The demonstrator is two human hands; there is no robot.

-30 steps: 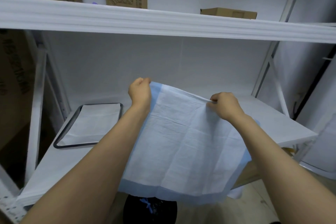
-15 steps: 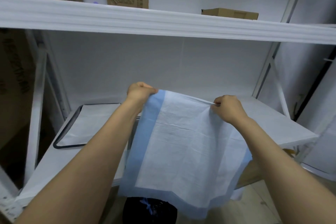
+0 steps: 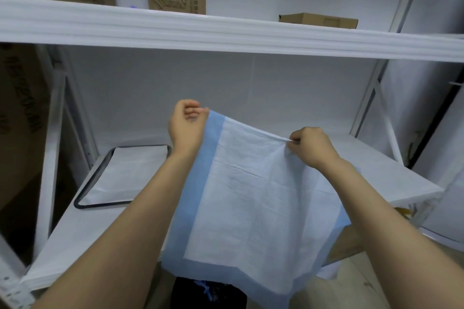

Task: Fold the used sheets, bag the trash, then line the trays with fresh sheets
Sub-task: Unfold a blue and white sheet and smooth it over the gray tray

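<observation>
So the big white absorbent sheet with the blue border (image 3: 251,195) was up in the air in front of the lower white metal shelf (image 3: 376,165), hanging down past the shelf's front edge. The left hand (image 3: 187,124) had its fingers curled and pinched the top left corner, right on the blue strip. The right hand (image 3: 310,145) pinched the top edge further along, not at the corner. Both hands held the sheet and nothing else.

My worries from here:

The right pinch looked like just a tiny bit of material between the fingertips, and the sheet's right side drooped loose beyond it. My guess is that side could fold under itself on the way down and leave a lumpy lining. A thin floppy sheet like that could also slip out of such a small pinch if it got tugged tight.

The bottom edge dangled right over the black trash bag (image 3: 208,293) on the floor. I couldn't tell if they touched. It looked clean to me, so probably a fresh 1, and brushing the trash would spoil it.

The black-rimmed tray (image 3: 100,206) to the left on the same shelf already had a white sheet in it, apart from the hanging 1. Any 2nd tray behind the sheet was hidden, so laying it blind could land it crooked.
</observation>
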